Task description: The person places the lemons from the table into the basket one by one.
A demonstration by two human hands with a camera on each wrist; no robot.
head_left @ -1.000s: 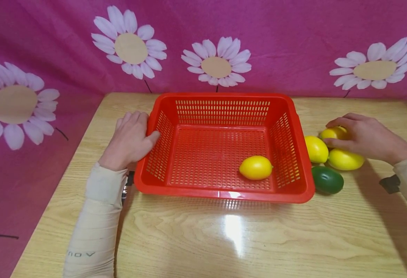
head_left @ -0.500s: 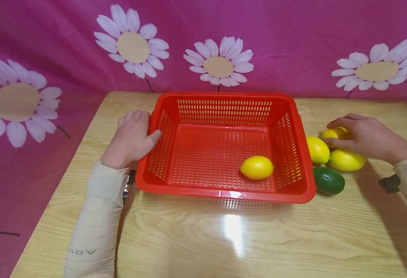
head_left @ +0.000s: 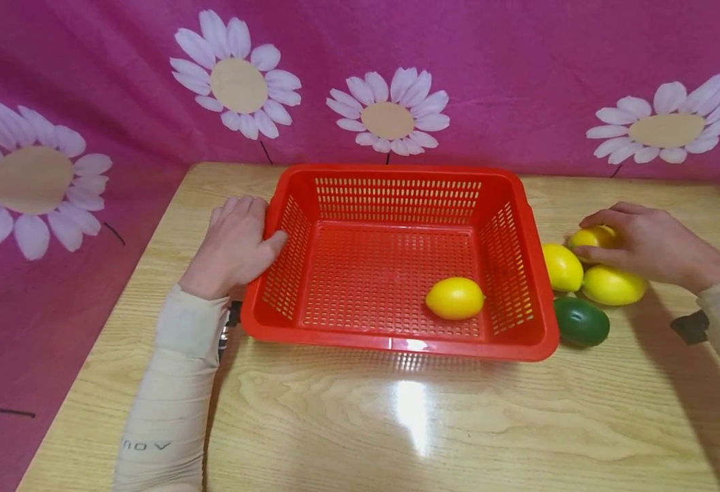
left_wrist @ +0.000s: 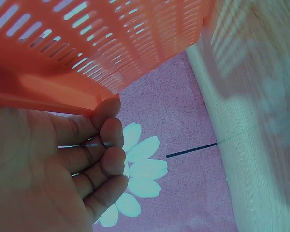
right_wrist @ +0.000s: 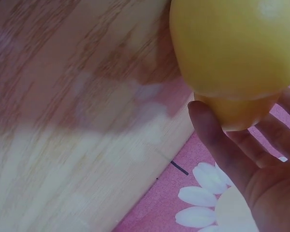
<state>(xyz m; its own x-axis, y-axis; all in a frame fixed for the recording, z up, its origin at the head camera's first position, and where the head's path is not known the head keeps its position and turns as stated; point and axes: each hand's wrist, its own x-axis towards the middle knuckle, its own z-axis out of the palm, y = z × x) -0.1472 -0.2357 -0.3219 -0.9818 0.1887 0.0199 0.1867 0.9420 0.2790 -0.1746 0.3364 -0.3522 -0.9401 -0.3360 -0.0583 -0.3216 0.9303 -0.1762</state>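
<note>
Head view: a red basket point(head_left: 390, 346) is set on the table point(head_left: 335, 424), backed at 12 o'clock by a flowered cloth point(head_left: 495, 41). Its rim is gripped at 9 o'clock by the left hand point(head_left: 230, 239), thumb laid over the edge. One lemon point(head_left: 455, 298) is contained, on the basket floor toward 4 o'clock. Outside, near 3 o'clock, a cluster is noted. Its top lemon point(head_left: 592, 237) is pinched between thumb and fingers by the right hand point(head_left: 649, 242); whether it is lifted cannot be told. From there, a second lemon point(head_left: 563, 268) is placed at 7 o'clock, a third lemon point(head_left: 615, 285) at 5, a green fruit point(head_left: 582, 322) at 6.

Left wrist view: bent fingers are seen lined up below the rim; the slotted wall is seen toward 11 o'clock.

Right wrist view: 1 o'clock is filled by a yellow lemon, which one cannot be told; beyond it, the top lemon is clasped toward 4 o'clock.
</note>
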